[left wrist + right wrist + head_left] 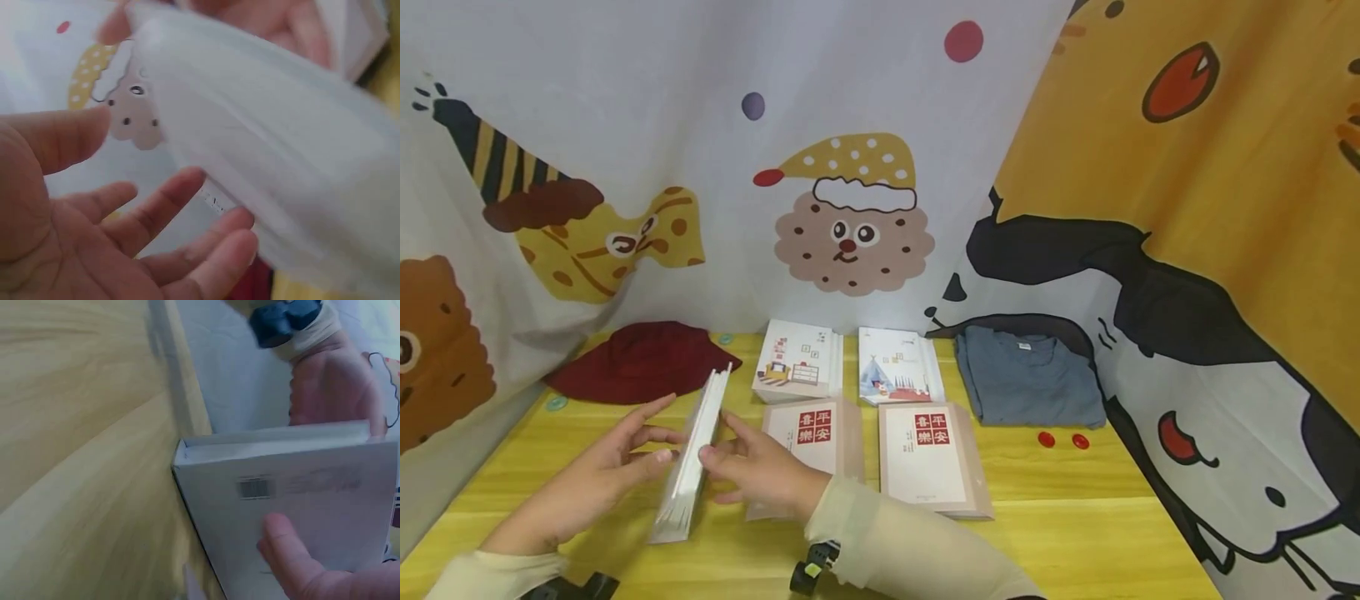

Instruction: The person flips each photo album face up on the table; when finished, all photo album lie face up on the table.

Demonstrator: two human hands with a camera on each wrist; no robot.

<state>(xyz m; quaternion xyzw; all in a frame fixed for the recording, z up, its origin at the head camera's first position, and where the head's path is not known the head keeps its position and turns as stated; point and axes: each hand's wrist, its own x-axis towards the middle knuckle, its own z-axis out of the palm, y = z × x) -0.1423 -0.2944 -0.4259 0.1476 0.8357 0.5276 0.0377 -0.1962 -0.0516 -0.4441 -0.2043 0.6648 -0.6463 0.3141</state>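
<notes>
Both unclenched, the left hand (619, 454) and right hand (760, 468) flank a white book (688, 482) on edge, its long axis running near to far, the right touching its cover.

In the head view, the yellow wood-grained tabletop (1060, 508) is softly lit. The thick white book (269, 137) is blurred in the left-wrist view; its dark barcode (255, 488) is softened in the dimmer right-wrist view.
</notes>
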